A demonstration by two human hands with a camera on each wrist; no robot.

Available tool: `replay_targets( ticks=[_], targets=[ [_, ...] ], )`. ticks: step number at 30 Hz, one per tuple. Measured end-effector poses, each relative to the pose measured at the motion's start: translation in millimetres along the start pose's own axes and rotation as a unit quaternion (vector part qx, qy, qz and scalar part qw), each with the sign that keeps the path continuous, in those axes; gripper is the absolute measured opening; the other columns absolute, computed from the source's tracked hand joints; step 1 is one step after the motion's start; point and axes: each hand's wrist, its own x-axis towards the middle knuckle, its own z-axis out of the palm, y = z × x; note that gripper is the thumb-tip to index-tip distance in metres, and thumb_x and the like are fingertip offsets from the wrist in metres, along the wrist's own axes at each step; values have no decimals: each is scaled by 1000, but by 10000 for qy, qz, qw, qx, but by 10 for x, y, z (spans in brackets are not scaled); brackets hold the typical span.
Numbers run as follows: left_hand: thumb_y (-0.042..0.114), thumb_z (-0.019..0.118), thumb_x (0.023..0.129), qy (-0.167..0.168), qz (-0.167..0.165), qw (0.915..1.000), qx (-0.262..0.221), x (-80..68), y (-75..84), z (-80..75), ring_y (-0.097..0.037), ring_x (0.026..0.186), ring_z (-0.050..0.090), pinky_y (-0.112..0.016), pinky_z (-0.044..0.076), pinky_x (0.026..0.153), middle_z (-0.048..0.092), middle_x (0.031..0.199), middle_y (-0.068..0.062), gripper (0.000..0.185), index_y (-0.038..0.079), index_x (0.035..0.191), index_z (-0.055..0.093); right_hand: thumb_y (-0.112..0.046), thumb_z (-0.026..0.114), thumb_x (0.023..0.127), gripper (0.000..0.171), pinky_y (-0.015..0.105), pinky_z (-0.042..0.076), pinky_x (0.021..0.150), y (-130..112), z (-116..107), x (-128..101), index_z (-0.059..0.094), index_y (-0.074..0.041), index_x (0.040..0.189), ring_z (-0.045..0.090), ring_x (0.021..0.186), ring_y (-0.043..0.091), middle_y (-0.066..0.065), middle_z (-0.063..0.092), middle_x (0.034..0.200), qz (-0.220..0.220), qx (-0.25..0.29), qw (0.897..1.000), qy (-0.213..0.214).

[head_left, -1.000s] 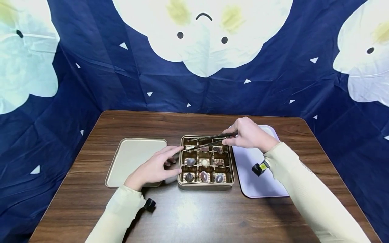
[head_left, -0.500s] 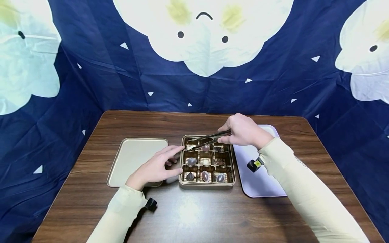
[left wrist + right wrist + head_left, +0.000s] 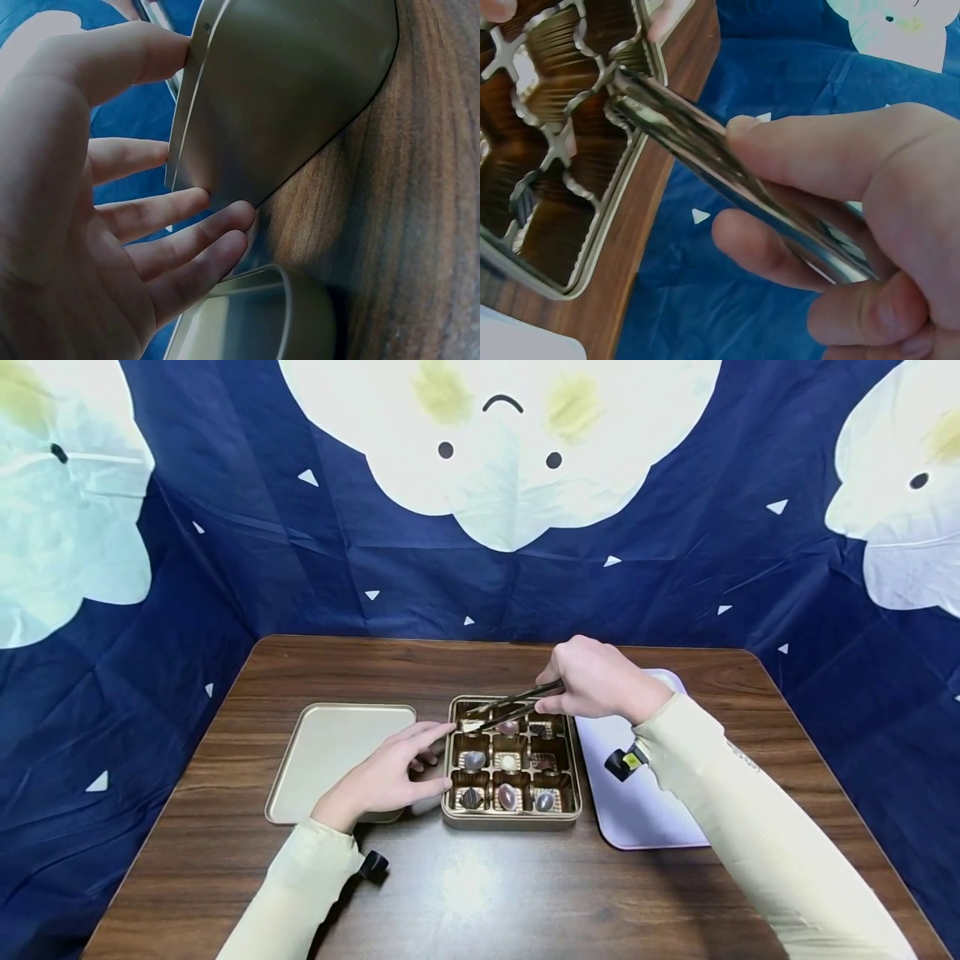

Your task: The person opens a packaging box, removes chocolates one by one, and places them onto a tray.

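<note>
Pinching slim metal tongs over the gold chocolate box's far-left cell, the right hand needs gentle sideways grip on small, fragile, smooth chocolates, while flat left hand steadies it on the worktop.

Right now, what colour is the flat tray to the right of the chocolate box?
Pale lilac tray, clearest in the head view.

Both arms in pale sleeves reach in from the lower frame. The left hand, left of centre, lies with fingers outstretched; the right hand, right of centre, has its fingers curled in a pinch.
</note>
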Motion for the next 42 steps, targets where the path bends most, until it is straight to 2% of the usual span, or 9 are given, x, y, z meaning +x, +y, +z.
replay_targets(
  ticks=[4,12,18,26,29,35,42],
  targets=[
    [25,83,89,-20,-19,10000,3,2,-1,10,-22,111,68,-36,62,92,51,153,-9,83,7,160,44,-35,85,88,28,54,63,77,-35,-11,19,85,-16,109,75,100,27,3,80,110,23,-170,9998,-110],
    [25,83,89,-11,23,10000,-18,8,-1,0,-24,111,68,-37,62,93,51,153,-9,83,6,159,44,-33,85,89,27,46,63,67,-37,13,-12,85,-14,107,75,87,21,2,81,103,-111,-126,9999,13],
    [26,83,89,-10,12,10000,-13,0,-1,-3,-24,111,69,-37,62,93,51,154,-9,83,7,160,44,-36,84,89,29,52,64,78,-77,-15,18,85,-14,108,75,101,27,6,80,110,0,-131,9998,-157],
    [26,83,89,-10,1,10000,24,-14,-7,7,-22,111,68,-35,61,93,51,153,-9,83,6,159,44,-37,84,89,27,52,63,78,-78,26,43,86,-16,107,75,101,28,7,79,113,196,-94,9994,-282],
    [25,83,89,3,-1,10000,15,-15,-9,7,-21,111,68,-36,61,93,51,153,-9,83,6,159,44,-37,83,89,25,52,63,75,-74,52,52,86,-18,105,75,98,27,6,79,112,177,-87,9994,-272],
    [25,83,89,-11,2,10000,23,-14,-13,6,-22,111,68,-36,61,93,51,154,-9,83,6,160,43,-37,83,89,17,45,60,63,-74,77,68,87,-21,95,71,77,19,2,80,101,25,-75,9996,-266],
    [26,83,89,-9,-20,10000,9,-12,-12,2,-23,112,68,-37,61,94,51,153,-9,83,6,159,44,-32,83,89,24,48,64,78,-17,128,15,86,-10,98,77,88,26,6,81,99,-195,97,9998,-48]
  ],
)
